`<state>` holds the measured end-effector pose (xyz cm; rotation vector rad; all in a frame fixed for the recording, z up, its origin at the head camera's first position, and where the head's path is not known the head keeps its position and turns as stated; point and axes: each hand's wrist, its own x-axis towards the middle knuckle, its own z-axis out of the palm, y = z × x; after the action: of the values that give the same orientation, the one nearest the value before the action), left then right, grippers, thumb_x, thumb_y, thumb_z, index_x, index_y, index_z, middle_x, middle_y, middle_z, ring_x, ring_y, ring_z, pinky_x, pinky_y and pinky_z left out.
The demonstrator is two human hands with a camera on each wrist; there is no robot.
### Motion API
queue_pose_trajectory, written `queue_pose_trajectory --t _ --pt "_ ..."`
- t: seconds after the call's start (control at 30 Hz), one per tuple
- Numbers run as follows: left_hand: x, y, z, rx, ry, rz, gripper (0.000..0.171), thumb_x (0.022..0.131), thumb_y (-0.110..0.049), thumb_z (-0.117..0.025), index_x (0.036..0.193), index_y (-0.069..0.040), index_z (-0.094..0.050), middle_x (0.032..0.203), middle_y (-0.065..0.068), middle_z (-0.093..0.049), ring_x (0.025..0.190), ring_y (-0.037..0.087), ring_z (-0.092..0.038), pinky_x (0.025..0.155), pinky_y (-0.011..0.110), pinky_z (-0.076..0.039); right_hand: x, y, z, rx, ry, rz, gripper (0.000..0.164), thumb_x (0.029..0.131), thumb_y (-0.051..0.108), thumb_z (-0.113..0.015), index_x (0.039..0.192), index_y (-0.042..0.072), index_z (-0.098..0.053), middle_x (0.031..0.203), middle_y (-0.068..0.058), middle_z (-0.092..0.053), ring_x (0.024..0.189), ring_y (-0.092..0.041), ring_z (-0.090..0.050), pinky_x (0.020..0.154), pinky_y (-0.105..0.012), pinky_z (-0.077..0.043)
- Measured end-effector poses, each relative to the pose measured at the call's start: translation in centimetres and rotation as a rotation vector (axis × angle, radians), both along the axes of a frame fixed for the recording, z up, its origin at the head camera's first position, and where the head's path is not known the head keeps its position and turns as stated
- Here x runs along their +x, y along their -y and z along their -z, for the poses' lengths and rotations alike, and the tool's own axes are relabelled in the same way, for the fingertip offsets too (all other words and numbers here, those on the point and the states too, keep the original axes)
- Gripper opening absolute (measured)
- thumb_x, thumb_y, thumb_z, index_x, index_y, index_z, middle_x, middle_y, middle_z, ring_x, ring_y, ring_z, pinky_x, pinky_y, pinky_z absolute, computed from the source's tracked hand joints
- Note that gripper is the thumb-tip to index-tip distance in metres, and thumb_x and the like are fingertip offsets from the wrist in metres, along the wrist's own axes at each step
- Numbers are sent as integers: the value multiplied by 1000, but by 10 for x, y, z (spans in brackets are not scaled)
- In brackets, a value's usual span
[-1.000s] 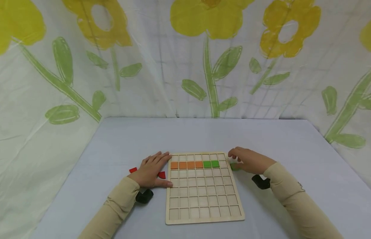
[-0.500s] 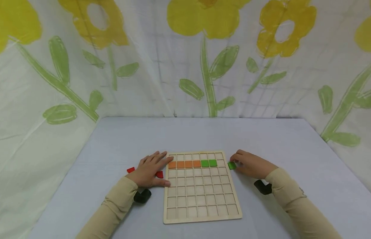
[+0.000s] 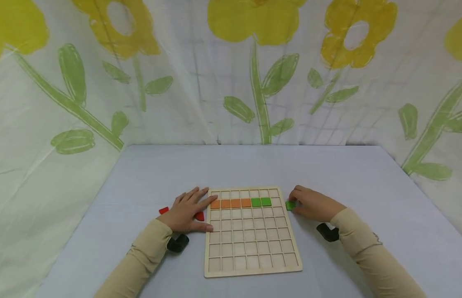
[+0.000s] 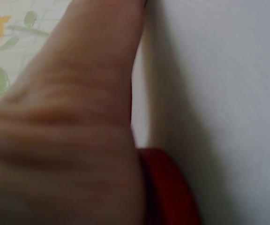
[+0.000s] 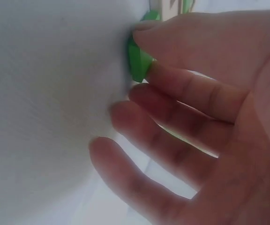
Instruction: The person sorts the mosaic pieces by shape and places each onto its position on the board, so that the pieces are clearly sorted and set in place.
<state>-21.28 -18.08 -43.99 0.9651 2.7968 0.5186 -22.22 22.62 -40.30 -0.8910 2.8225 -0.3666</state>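
Observation:
A wooden grid board [image 3: 253, 261] lies flat on the table. My left hand [image 3: 187, 210] rests with spread fingers on the board's left edge, the index fingertip reaching the end of a row of several orange tiles [image 3: 235, 203]. Two green tiles [image 3: 261, 202] continue that row. Just off the board's right edge, my right hand [image 3: 313, 203] pinches a loose green tile [image 3: 289, 205] between thumb and index finger. In the right wrist view that green tile [image 5: 139, 61] is tilted close to the table, partly covered by the thumb; the other fingers are loosely bent.
Two red pieces [image 3: 199, 216] lie on the table beside the left hand, one partly hidden by it. A dark wrist camera [image 3: 178, 243] hangs under each wrist. Behind the white table [image 3: 253, 165] hangs a cloth [image 3: 193, 103] printed with yellow flowers.
The right hand's fingers have closed in on the loose green tile, which now shows less covered beside the board. The left index finger has moved onto the board's edge.

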Motion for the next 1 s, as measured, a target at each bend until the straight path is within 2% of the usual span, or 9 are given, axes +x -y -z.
queue_pose_trajectory --t 0.17,0.5,0.73,1.0 --pt "0 1 1 12 0 -3 86 81 -60 -65 151 -23 -30 158 13 -21 144 41 -15 107 65 -18 -4 2 -4 -21 40 2 20 90 15 -67 108 8 -61 101 4 -57 89 -12 -57 77 -30 -50" --pt "1 -3 3 18 1 -5 86 81 -60 -65 150 -23 -32 157 14 -21 144 41 -16 106 66 -19 -11 13 -6 -65 27 -104 20 90 16 -67 108 10 -60 102 4 -59 90 -14 -58 78 -29 -50" --pt "2 -4 -1 -2 10 -13 86 81 -60 -65 150 -23 -31 157 13 -21 144 40 -15 107 66 -19 -13 22 -10 -61 44 -102 19 90 16 -68 106 10 -59 101 2 -59 88 -14 -57 77 -29 -50" --pt "0 -2 0 -3 17 -20 86 81 -61 -65 150 -23 -32 158 13 -21 144 40 -15 107 65 -18 -18 25 -6 -62 34 -125 21 90 17 -68 108 10 -61 103 0 -58 89 -13 -57 78 -29 -50"
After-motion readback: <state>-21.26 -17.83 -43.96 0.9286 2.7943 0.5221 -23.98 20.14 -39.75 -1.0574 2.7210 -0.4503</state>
